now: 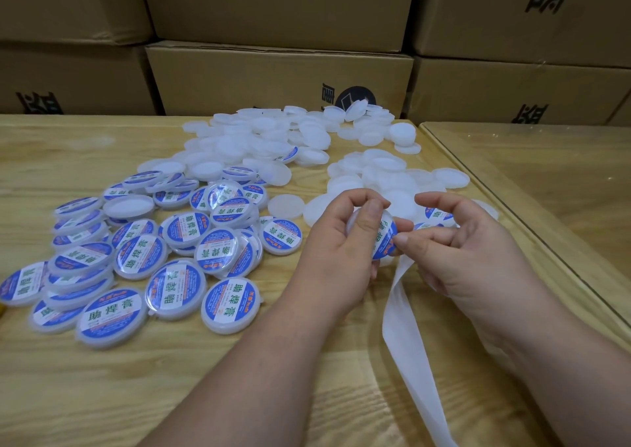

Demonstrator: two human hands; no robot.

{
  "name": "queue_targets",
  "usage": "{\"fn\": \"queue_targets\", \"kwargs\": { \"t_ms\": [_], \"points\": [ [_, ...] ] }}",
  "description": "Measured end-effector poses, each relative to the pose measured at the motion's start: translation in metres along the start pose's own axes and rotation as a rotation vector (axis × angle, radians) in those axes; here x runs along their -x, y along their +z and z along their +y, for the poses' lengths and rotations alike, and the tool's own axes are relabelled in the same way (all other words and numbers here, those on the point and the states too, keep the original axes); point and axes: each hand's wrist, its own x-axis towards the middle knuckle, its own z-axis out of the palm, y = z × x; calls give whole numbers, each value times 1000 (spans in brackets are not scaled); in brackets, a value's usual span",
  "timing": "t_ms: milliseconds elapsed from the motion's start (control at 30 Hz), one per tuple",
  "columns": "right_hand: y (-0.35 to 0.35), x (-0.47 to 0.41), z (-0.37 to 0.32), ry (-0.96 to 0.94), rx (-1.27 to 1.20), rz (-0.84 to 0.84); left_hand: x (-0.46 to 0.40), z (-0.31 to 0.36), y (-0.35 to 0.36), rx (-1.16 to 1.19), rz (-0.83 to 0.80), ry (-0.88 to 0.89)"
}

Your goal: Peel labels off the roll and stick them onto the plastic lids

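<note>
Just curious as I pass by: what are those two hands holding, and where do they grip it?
The left hand grips a lid by its rim; the right hand pinches the label's edge.

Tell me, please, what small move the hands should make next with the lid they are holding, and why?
Probably press the blue label flat with the right hand, then drop the lid onto the labelled pile. The left hand grips the lid, the right fingertips sit at the label's edge, and it looks only partly smoothed down.
</note>
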Motion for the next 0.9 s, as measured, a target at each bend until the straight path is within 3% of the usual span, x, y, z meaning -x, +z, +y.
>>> {"fn": "queue_targets", "kwargs": {
  "t_ms": [267,500,733,900],
  "points": [
    [1,5,-8,24,-2,33,0,-2,-3,-139,31,-17],
    [-3,6,-10,-3,-24,107,0,-4,-7,-111,44,-10],
    [-20,-4,-8,-84,74,379,-4,0,-10,6,233,-54],
    [-22,-2,-7,-22,158,411,-6,3,-13,184,330,-154]
  ]
}}
